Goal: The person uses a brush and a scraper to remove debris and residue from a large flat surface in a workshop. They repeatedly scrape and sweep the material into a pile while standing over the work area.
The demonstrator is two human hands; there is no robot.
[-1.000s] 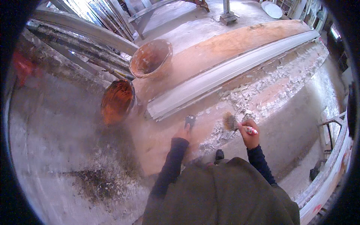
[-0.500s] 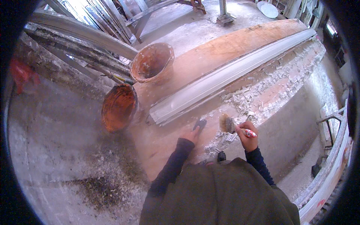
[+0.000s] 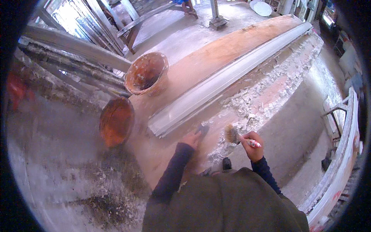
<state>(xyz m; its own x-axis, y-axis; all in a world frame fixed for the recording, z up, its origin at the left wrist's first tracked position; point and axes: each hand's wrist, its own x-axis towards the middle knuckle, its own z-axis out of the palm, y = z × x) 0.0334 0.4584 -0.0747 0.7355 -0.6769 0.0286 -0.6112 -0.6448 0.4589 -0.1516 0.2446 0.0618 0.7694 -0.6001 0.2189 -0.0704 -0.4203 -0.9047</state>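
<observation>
Beige-bristled brush [image 3: 236, 137] juts left from the gripping right hand [image 3: 253, 147]; left hand [image 3: 191, 139] holds a dark tool [image 3: 203, 129].

Well beyond the left hand [image 3: 191, 139], pale floor [image 3: 174, 40] runs past a trestle [image 3: 147, 18] and a post [image 3: 214, 8]; farther left, white light glares behind slanting battens [image 3: 101, 25]. Right of the right hand [image 3: 253, 147], grey floor brightens toward its far end.
</observation>
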